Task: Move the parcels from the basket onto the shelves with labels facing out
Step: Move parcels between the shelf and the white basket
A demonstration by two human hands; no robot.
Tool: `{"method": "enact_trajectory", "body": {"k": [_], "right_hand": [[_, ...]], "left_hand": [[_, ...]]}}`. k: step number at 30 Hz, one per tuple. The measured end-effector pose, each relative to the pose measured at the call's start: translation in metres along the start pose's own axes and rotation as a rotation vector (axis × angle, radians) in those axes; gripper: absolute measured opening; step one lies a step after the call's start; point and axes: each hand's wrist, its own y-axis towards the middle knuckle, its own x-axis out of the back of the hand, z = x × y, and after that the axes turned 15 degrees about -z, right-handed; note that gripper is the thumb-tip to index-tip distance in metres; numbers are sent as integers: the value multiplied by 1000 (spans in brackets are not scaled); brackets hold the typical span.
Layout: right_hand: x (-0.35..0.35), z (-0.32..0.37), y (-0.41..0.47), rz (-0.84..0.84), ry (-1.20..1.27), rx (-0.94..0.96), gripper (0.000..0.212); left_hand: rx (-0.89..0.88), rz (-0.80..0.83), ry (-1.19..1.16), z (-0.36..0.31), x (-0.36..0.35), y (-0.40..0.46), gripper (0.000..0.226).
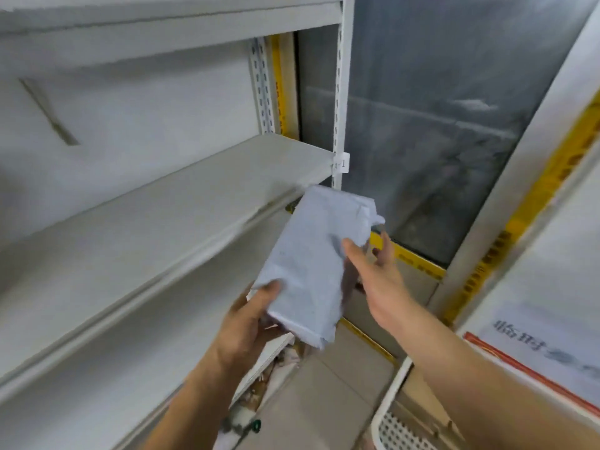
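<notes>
A pale blue-grey wrapped parcel (311, 261) is held up in front of the white metal shelves (168, 203). My left hand (250, 323) grips its lower left corner, thumb on the top face. My right hand (376, 271) touches the parcel's right side with the thumb on the face and the fingers spread behind. No label shows on the face turned toward me. The white perforated basket (389, 420) sits at the bottom right, with a brown cardboard parcel (425, 404) inside it.
A shelf upright (339, 92) with a small tag stands just behind the parcel. A dark glass panel (438, 125) with yellow tape edging fills the right background. A white sign with red border (545, 345) leans at the right. Loose items (246, 417) lie on the lowest shelf.
</notes>
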Motion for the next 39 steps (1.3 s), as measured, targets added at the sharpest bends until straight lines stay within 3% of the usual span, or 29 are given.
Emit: {"method": "enact_trajectory", "body": {"k": [3,6,10,14,17,23,32,34,37,39], "right_hand": [[34,-23,-15,24,-35,-55,75],[65,-39,-26,-10,-26,-81,58],[113,-60,-34,-172,11,-84,65],[153,-77,-51,-291,69,-106,53],[179,-95,-62,-335,69,-128,54],[243,-122,-84,-377,57,-184,53],[364,-168,-104,-496,126,-345,58],[392,-177,-103,-530,157,-366,64],[430,-187,-105,-584,196,-398,64],[454,-197,-106,-637,240,-426,66]], "left_hand": [[4,112,-2,22,-29,12,39],[47,287,39,47,-50,23,49],[112,430,227,73,-73,31,61],[130,573,395,87,-100,35,69],[142,646,455,103,-125,27,57],[256,723,575,163,-165,6,34],[435,738,723,268,-229,-42,41],[471,754,750,294,-245,-47,51],[534,768,802,331,-270,-53,105],[573,784,815,357,-285,-56,120]]}}
